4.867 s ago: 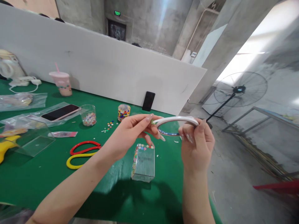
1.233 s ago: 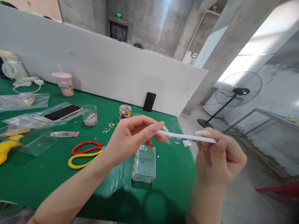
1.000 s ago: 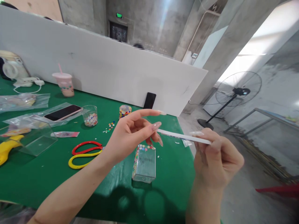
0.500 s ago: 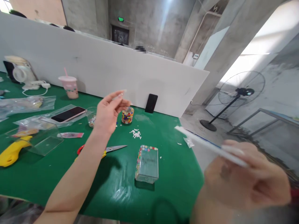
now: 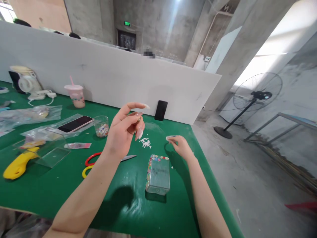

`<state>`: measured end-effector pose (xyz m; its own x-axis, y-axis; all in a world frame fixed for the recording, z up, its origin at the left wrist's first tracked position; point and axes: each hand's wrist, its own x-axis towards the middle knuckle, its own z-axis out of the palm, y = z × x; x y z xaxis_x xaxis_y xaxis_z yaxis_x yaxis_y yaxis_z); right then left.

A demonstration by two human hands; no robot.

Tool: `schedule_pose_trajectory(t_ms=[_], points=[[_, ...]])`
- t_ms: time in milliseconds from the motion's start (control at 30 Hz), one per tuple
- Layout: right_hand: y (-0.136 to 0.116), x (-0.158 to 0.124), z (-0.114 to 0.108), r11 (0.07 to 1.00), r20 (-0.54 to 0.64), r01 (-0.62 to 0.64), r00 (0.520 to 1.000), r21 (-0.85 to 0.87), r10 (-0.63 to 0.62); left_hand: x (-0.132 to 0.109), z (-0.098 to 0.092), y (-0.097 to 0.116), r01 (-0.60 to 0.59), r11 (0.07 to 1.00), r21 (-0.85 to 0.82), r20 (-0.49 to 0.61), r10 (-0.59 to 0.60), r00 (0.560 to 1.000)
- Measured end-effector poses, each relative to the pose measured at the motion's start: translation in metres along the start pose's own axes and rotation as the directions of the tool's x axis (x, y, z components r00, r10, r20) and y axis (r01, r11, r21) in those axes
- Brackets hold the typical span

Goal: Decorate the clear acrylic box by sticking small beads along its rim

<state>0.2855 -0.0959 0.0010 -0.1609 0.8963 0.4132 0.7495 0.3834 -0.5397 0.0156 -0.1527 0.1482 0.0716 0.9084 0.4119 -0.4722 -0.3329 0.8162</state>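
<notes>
My left hand is raised over the green table, index finger stretched, thumb and middle finger pinched on something small I cannot make out. My right hand reaches down to the table beyond a clear box edged with coloured beads. Its fingertips close on a thin white tape ring, seen edge-on and mostly hidden. A small heap of white bits lies between the two hands.
Scissors with red and yellow handles lie left of the box. Further left are a glass of beads, a phone on plastic bags, a clear case, a yellow tool. The table's right edge drops to the floor.
My right hand has swung from close to the camera out over the table, the tape ring going with it. My left hand, pulled away from the ring, stays raised and now pinches.
</notes>
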Motion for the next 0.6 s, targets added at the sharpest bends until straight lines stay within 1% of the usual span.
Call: schedule_pose_trajectory(t_ms=[33,100,167,233,300,400,467,533,600], points=[[0.009,-0.002,0.007,0.999,0.084,-0.046,0.995,0.005,0.045,0.000,0.000,0.000,0.025,1.000,-0.007,-0.005,-0.025,1.000],[0.023,-0.006,0.015,0.990,0.210,-0.142,0.968,0.006,0.137,-0.001,0.002,0.000,0.072,0.997,-0.013,0.004,-0.072,0.997],[0.033,-0.010,0.015,0.972,0.278,-0.236,0.933,-0.012,0.230,-0.002,0.005,0.000,0.107,0.994,-0.018,0.029,-0.106,0.994],[0.039,-0.013,0.011,0.947,0.306,-0.318,0.899,-0.037,0.313,-0.002,0.007,-0.001,0.123,0.992,-0.023,0.050,-0.121,0.991],[0.043,-0.016,0.003,0.923,0.310,-0.382,0.872,-0.051,0.378,-0.002,0.008,-0.002,0.123,0.992,-0.031,0.067,-0.120,0.990],[0.044,-0.022,-0.008,0.887,0.276,-0.461,0.848,-0.035,0.452,-0.003,0.007,-0.004,0.128,0.992,-0.016,0.095,-0.126,0.987],[0.042,-0.030,-0.013,0.862,0.255,-0.507,0.834,0.004,0.490,-0.003,0.005,-0.006,0.134,0.991,0.030,0.121,-0.136,0.983],[0.038,-0.040,-0.014,0.837,0.282,-0.544,0.814,0.062,0.508,-0.003,0.003,-0.008,0.134,0.987,0.088,0.140,-0.145,0.980],[0.032,-0.053,-0.010,0.810,0.348,-0.571,0.791,0.130,0.502,-0.002,0.002,-0.009,0.131,0.984,0.119,0.142,-0.147,0.979]])
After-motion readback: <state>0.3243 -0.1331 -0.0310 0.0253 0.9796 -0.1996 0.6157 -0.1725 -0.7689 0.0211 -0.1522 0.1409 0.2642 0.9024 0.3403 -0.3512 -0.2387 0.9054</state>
